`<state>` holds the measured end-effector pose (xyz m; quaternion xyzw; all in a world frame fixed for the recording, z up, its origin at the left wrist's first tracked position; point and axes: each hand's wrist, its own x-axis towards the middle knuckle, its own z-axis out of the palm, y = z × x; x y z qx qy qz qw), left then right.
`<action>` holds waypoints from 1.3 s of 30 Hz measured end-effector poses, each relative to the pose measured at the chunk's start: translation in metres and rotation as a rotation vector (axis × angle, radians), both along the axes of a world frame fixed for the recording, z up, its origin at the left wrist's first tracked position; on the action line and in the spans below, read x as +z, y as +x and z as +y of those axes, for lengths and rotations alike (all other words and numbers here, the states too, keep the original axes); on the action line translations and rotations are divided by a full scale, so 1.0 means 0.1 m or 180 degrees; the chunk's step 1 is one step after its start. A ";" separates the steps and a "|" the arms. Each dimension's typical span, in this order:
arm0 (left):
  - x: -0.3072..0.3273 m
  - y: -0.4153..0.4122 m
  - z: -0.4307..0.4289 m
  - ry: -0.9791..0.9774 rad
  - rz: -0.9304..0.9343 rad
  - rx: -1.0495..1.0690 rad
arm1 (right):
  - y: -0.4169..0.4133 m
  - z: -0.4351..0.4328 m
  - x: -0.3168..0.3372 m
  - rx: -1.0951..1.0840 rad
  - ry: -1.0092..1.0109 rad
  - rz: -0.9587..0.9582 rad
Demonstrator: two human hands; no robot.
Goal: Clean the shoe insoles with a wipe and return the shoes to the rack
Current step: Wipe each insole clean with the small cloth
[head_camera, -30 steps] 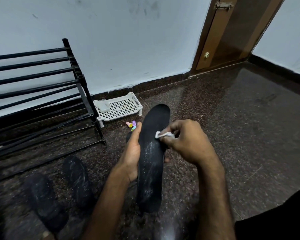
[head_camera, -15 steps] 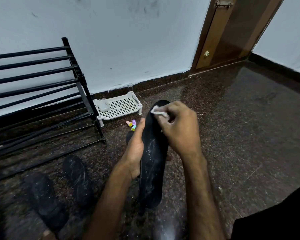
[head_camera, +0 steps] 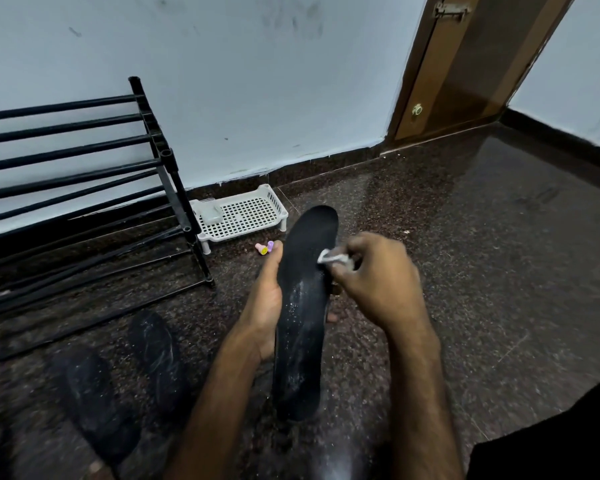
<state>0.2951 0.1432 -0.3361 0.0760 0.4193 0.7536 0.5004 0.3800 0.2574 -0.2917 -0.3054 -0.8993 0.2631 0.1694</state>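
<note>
Insole [head_camera: 303, 306]: black, long, dusted with whitish streaks mid-length, held above speckled floor [head_camera: 465, 271]. Left hand [head_camera: 265, 306] grips its edge; right hand [head_camera: 378, 282] pinches crumpled white wipe [head_camera: 331, 257] against its surface.

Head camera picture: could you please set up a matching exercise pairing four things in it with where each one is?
Things:
1. wipe
2. black insole
3. white perforated tray
4. black shoe rack

Places:
A. standing against the wall at the left
B. gripped along its edge by the left hand
C. pinched in the right hand
D. on the floor by the rack's end post

Pairs: 1-C, 2-B, 3-D, 4-A
</note>
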 end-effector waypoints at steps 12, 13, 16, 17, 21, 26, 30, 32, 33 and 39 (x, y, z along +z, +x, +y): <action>0.01 0.01 -0.01 -0.0031 0.0018 -0.0090 | -0.02 0.04 -0.03 -0.0240 0.0347 0.0186; 0.01 0.02 0.00 -0.0013 -0.0008 -0.0103 | -0.04 0.04 -0.02 -0.0209 0.0319 0.0331; 0.05 0.04 0.01 0.0093 -0.0153 -0.0159 | -0.03 0.02 -0.03 0.0450 -0.0365 -0.0075; 0.05 0.03 0.01 0.0098 -0.0156 -0.0166 | -0.01 0.01 -0.04 0.0515 -0.0476 -0.0267; 0.03 0.02 0.01 0.0120 -0.0127 -0.0067 | -0.01 -0.01 -0.03 -0.0071 0.0215 0.0049; 0.03 0.01 0.00 0.0123 -0.0152 -0.0097 | -0.02 -0.05 -0.04 0.0202 -0.0115 -0.0207; 0.03 0.01 -0.03 0.0147 -0.0021 -0.0307 | -0.11 0.00 0.00 -0.0514 0.0343 0.0559; 0.04 0.01 -0.03 0.0175 0.0000 -0.0413 | -0.17 0.01 0.06 -0.0622 0.0504 0.0882; 0.04 0.00 -0.04 0.0173 0.0014 -0.0402 | -0.19 0.02 0.06 -0.0496 0.0470 0.0895; -0.01 -0.06 -0.06 0.0058 0.0027 -0.0328 | -0.10 -0.01 -0.15 -0.0331 -0.0533 0.1050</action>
